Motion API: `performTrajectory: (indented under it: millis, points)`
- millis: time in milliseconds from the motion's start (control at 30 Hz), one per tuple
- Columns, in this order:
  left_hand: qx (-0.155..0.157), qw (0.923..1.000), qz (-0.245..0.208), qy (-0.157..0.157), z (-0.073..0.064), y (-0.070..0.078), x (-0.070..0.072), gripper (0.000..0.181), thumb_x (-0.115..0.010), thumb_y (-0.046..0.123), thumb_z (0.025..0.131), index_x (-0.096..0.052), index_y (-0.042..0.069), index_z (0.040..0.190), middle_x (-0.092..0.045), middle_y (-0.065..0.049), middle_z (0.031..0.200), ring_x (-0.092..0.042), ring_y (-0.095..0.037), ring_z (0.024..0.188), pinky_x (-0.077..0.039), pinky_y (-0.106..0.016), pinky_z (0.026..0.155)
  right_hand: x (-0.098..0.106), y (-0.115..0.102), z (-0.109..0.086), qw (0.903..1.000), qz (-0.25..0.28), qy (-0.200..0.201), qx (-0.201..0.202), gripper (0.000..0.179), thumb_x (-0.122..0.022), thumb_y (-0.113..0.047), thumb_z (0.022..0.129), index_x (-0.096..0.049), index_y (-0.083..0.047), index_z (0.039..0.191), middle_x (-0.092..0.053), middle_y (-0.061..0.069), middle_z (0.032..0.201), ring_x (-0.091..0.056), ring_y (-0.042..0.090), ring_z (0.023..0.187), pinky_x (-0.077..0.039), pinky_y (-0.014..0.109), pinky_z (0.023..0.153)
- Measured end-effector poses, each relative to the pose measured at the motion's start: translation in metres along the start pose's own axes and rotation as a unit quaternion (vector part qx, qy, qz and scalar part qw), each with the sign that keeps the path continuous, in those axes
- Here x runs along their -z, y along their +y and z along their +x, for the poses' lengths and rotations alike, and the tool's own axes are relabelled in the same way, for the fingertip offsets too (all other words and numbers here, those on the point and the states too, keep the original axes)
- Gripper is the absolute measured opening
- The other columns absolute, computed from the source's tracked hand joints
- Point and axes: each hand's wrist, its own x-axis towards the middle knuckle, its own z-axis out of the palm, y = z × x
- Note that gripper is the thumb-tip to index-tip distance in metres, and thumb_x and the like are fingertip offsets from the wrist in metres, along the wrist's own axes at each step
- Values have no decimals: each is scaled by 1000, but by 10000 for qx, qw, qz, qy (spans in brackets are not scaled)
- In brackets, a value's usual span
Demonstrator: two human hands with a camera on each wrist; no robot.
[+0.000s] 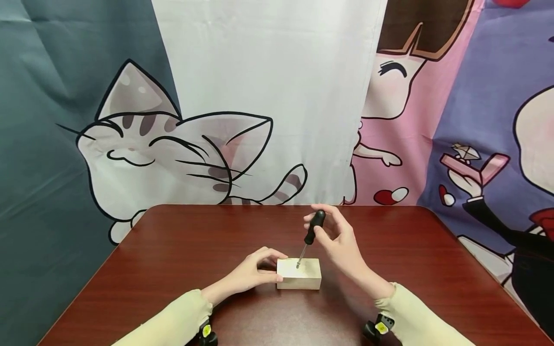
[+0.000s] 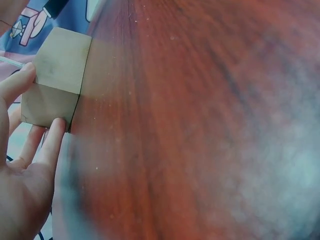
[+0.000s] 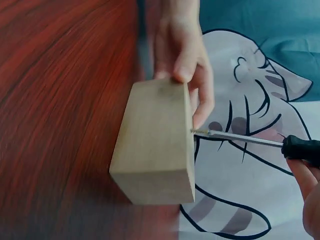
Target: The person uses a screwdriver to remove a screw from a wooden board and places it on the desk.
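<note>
A pale wooden block (image 1: pixel 298 283) lies on the table. My left hand (image 1: pixel 253 271) grips its left end, thumb on the near side and fingers toward the far side; the left wrist view shows this hold on the block (image 2: pixel 62 62) too. My right hand (image 1: pixel 342 242) holds a screwdriver (image 1: pixel 316 226) by its black handle, the shaft slanting down to the block's top. In the right wrist view a small screw (image 3: pixel 199 131) stands out of the block, with the screwdriver's tip against its head. How deep the screw sits is hidden.
The dark red-brown wooden table (image 1: pixel 195 235) has rounded far corners. Behind it hangs a cloth backdrop (image 1: pixel 268 57) with cartoon figures and a cat. Each wrist wears a small black camera, such as the one at the right sleeve (image 1: pixel 378 329).
</note>
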Motion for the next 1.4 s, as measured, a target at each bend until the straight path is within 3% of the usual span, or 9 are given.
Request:
performTrajectory:
  millis: [133,300,400,600,733,933,1067,1200,1400]
  points:
    - [-44,10000,-7,9,0,-1,0,44,-79,30,85,-64,23,125,-60,-5,113,-62,-11,104,-57,-28,89,-6,2,-1,9995,-65,282,129,44,-58,6,94,-42,-2,133,-67,21,111,-72,9,94,-61,29,75]
    - [-124,9999,30,30,0,-1,0,45,-79,29,84,-64,22,126,-61,-5,114,-62,-12,105,-56,-31,91,-12,0,-3,9888,-1172,879,285,53,-77,-7,85,-49,-10,131,-66,10,100,-66,9,72,-56,22,61]
    - [-57,10000,-40,10,0,-1,0,45,-80,28,84,-64,22,126,-61,-6,114,-62,-15,106,-56,-29,90,-15,-2,-2,9855,-1319,1036,265,55,-79,-6,82,-52,-10,129,-65,10,92,-64,15,63,-54,22,58]
    - [77,9997,-223,-64,1,1,1,46,-79,26,84,-63,21,127,-59,-8,115,-62,-19,108,-56,-25,89,-13,-6,1,9920,-898,868,-175,48,-77,-8,84,-55,-17,126,-66,9,91,-64,13,60,-53,25,56]
    - [108,9996,-257,-96,0,1,1,46,-79,27,84,-63,21,127,-59,-8,115,-62,-19,108,-56,-26,89,-8,-5,2,9960,-592,611,-291,45,-74,-6,87,-57,-17,128,-70,13,101,-69,10,78,-58,24,67]
    - [138,9994,-301,-89,0,1,2,45,-79,26,85,-63,22,127,-58,-8,115,-61,-19,108,-57,-28,89,-8,-3,1,9993,-364,125,-3,45,-59,1,95,-49,-14,136,-69,17,117,-69,8,102,-57,23,87]
    - [132,9995,-294,-51,-1,1,1,46,-80,26,84,-64,22,127,-59,-8,114,-61,-19,107,-57,-28,89,-10,-2,-1,9985,-485,166,175,46,-57,3,95,-44,-11,137,-68,13,119,-69,7,98,-59,23,81]
    - [56,9995,-316,-30,-1,2,1,46,-80,24,84,-63,19,127,-59,-9,114,-62,-19,106,-57,-29,88,-13,0,-3,9933,-871,601,462,42,-66,2,90,-49,-5,128,-61,8,121,-64,4,88,-57,20,72]
    - [33,9993,-364,-44,-1,2,1,47,-80,22,84,-63,18,127,-58,-10,114,-63,-20,106,-56,-25,88,-19,-5,-3,9870,-1244,864,533,46,-75,5,83,-55,-2,124,-61,12,97,-63,6,69,-56,18,69]
